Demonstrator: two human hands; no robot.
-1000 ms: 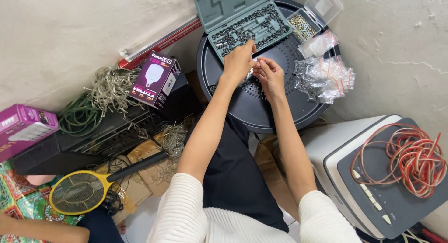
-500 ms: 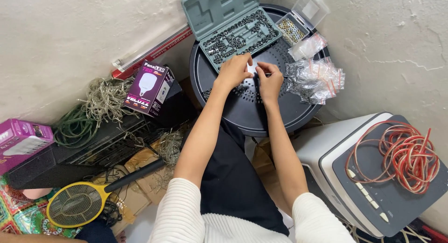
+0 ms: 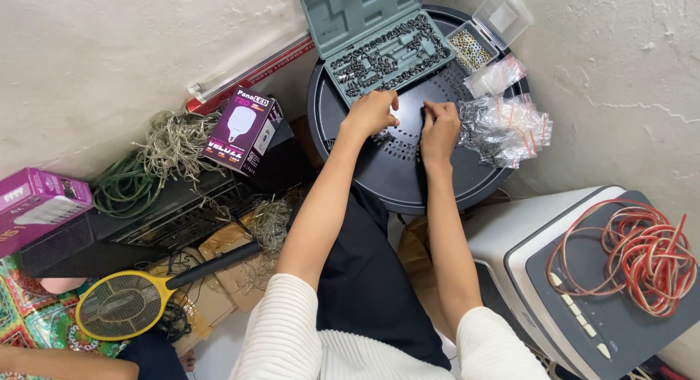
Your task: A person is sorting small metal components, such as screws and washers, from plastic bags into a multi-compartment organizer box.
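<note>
Two hands meet over the round black counter point(image 3: 379, 177), below the open bit case point(image 3: 386, 48).
Left hand point(image 3: 372, 111) and right hand point(image 3: 440, 125) each close on something tiny, hidden; likely light, hard, slippery — pinch by fingertips.

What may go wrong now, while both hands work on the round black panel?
Small parts could fall through the holes of the round black panel under the left hand and right hand. The open bit case sits at the panel's far edge; a nudge might tip it. The clear bags may slide off.
</note>
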